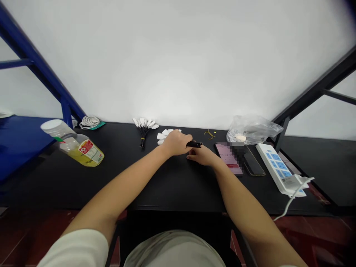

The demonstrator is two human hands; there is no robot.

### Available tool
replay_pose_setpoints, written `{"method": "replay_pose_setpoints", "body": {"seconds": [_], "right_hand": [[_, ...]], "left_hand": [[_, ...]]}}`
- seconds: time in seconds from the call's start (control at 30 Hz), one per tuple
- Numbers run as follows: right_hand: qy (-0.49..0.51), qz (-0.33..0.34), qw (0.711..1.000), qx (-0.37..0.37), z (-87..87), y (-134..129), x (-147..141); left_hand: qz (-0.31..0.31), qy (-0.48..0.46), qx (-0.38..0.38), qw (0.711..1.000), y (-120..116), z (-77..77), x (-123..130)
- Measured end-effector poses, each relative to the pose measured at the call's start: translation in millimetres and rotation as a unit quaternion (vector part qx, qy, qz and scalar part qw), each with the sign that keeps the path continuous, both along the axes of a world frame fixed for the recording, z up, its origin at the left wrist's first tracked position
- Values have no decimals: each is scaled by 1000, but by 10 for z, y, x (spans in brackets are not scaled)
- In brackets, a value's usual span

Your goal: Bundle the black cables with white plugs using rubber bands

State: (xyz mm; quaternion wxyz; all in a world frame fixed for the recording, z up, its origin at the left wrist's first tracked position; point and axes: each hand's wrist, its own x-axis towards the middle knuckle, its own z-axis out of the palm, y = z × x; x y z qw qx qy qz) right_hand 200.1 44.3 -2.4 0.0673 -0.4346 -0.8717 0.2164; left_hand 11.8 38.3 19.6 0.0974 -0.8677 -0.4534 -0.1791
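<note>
My left hand (177,142) is closed round a bundle of short black cables. The bundle's white connectors (164,135) fan out at the hand's left, and its dark ends (197,144) stick out to the right. Just beneath those ends is my right hand (202,154), its fingers bent and close to the bundle; whether they pinch anything is hidden. Farther left on the black table lies another bundle of black cables (142,130) with white connectors, tied with a yellow band. Thin yellow bands (210,134) lie beyond my right hand.
A tilted bottle of yellow liquid (86,150) and a coiled white cable (89,122) are at the left. To the right are a lit phone (226,155), a dark phone (253,163), a clear plastic bag (253,129) and a white power strip (274,167) by the frame.
</note>
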Motion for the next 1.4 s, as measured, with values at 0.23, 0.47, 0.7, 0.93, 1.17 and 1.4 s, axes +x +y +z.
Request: {"method": "replay_pose_setpoints", "body": {"seconds": [0.23, 0.47, 0.7, 0.93, 1.17, 1.4], "right_hand": [[-39, 50, 997, -50, 123, -202, -113], [-61, 45, 996, -47, 139, -232, -138], [-76, 48, 995, -44, 160, -252, -109], [-87, 53, 995, -17, 195, -310, -86], [-78, 38, 996, -24, 264, -327, -71], [-39, 19, 999, -18, 312, -350, -93]], "left_hand": [[-242, 82, -26, 967, 767, -121, 197], [-172, 42, 2, 984, 738, -390, 174], [-39, 62, -36, 997, 405, -324, -57], [199, -17, -54, 978, 27, -176, -651], [456, -136, -224, 850, 30, -151, -1485], [412, -314, -275, 810, 191, -347, -1481]]}}
